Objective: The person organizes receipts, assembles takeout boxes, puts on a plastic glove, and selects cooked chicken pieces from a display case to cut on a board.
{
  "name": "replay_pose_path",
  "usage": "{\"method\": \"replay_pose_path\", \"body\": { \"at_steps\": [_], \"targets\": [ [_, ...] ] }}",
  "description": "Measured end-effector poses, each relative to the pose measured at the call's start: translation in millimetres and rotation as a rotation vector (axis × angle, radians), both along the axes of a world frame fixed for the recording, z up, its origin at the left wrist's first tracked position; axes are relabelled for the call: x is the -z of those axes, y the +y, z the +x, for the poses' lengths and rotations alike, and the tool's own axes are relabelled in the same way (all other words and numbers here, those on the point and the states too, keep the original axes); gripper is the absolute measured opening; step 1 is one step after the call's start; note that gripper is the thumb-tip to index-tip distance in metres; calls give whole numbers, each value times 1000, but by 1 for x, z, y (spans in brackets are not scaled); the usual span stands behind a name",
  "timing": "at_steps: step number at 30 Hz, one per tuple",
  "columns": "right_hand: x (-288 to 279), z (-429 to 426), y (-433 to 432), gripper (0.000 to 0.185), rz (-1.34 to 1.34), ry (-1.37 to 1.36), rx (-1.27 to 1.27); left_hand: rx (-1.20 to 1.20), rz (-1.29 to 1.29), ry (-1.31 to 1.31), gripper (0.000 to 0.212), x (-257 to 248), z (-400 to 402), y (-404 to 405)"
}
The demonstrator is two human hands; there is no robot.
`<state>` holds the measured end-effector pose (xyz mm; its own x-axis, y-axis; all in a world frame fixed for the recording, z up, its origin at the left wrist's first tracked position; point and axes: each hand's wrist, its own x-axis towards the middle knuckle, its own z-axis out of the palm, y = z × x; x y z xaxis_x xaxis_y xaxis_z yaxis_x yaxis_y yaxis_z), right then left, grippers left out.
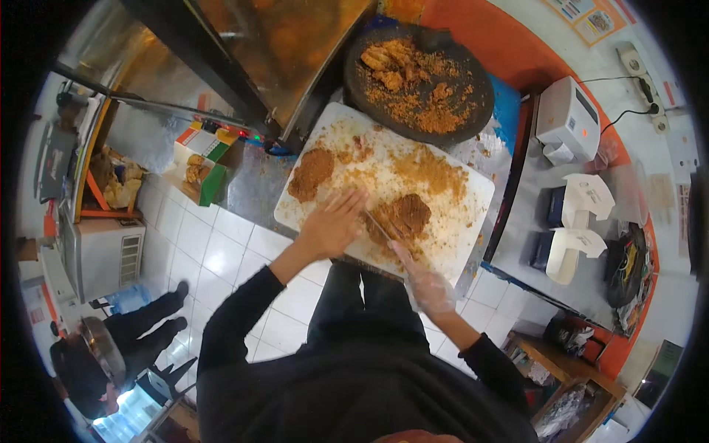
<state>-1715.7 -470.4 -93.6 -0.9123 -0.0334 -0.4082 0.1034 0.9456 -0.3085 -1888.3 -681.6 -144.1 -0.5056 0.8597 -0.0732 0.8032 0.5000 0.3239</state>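
Observation:
A white cutting board [354, 119] smeared with orange-brown crumbs and sauce lies before me. My right hand [432, 288], in a clear plastic glove, grips a knife [379, 226] whose blade points up and left over the board. My left hand [338, 219] lies bare and flat, fingers together, beside the blade; whether it touches the blade or food under it, I cannot tell. Right of the blade sits a flattened reddish-brown piece of food [410, 215]. Another such piece [312, 174] rests near the board's left corner. Beyond the board, a dark stone mortar plate [363, 94] holds fried pieces and crumbs.
A glass display case [293, 50] stands at the back left, with an open food box [209, 160] near its corner. On the right counter are two open cartons [587, 202] and a white device [570, 119]. A person [127, 343] in dark clothes is at lower left.

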Motion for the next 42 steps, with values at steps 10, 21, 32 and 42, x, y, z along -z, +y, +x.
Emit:
{"method": "replay_pose_path", "body": {
  "at_steps": [10,21,32,42],
  "targets": [
    [-13,1,61,90,90,-141,-47,43,123,53,67,-21,-12,62],
    [-20,-22,76,81,118,-58,-16,28,30,-14,66,-36,-43,80],
    [17,-30,64,68,94,-91,58,35,-25,80,66,10,-52,86],
    [11,-41,134,64,-28,69,68,-158,396,-211,63,-46,-43,86]
  ]
}}
